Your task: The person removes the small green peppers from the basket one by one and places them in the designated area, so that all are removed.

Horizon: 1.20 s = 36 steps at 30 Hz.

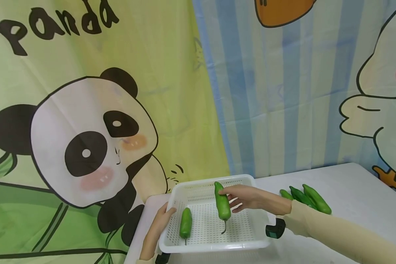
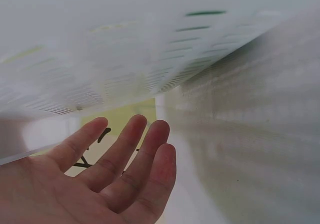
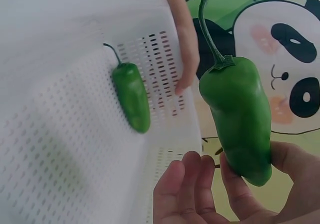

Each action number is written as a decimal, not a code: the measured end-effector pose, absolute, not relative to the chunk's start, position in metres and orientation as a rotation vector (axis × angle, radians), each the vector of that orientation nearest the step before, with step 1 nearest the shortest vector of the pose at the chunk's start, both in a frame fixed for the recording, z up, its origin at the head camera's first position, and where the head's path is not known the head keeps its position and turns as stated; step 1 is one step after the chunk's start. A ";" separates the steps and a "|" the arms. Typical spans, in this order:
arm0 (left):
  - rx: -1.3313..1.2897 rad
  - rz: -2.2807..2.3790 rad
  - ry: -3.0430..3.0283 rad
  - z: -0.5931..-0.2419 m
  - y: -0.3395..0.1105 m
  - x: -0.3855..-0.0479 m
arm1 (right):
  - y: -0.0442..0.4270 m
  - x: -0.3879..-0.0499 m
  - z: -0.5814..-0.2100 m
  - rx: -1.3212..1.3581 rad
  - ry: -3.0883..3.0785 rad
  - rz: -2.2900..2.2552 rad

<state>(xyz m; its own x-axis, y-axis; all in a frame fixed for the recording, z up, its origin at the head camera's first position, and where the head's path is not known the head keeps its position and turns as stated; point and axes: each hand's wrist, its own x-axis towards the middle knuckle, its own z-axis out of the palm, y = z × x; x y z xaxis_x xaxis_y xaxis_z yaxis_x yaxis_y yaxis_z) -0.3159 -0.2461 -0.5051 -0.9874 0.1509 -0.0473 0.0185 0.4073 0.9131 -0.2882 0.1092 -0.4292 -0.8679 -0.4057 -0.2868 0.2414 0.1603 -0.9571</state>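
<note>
Left hand (image 1: 163,220) at the basket's (image 1: 217,248) nine o'clock: thumb over rim, fingers loosely straight. Inside pepper (image 1: 186,223) toward eight. Held pepper (image 1: 222,205) over the middle — looks light, firm, slick; right hand (image 1: 244,198) pinches its tip, mid-body safer. Spare peppers (image 1: 316,199) at three, on the table (image 1: 353,190).

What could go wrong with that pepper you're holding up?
Maybe two things. The right hand pinches the green pepper near its tip, with the stem end free, so it might slip and drop into the white plastic basket, perhaps bumping the other green pepper lying there. Also, the left hand is at the basket's side, so a sudden push or tug could make the basket slide or tip.
</note>
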 end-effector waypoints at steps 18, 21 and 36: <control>0.143 1.624 2.551 -0.507 -0.247 -0.317 | 0.157 -0.269 -0.419 -0.250 1.852 -1.795; 0.147 1.623 2.545 -0.507 -0.247 -0.317 | 0.162 -0.263 -0.416 -0.275 1.838 -1.808; 0.152 1.633 2.529 -0.505 -0.246 -0.315 | 0.207 -0.242 -0.413 -0.347 1.809 -1.832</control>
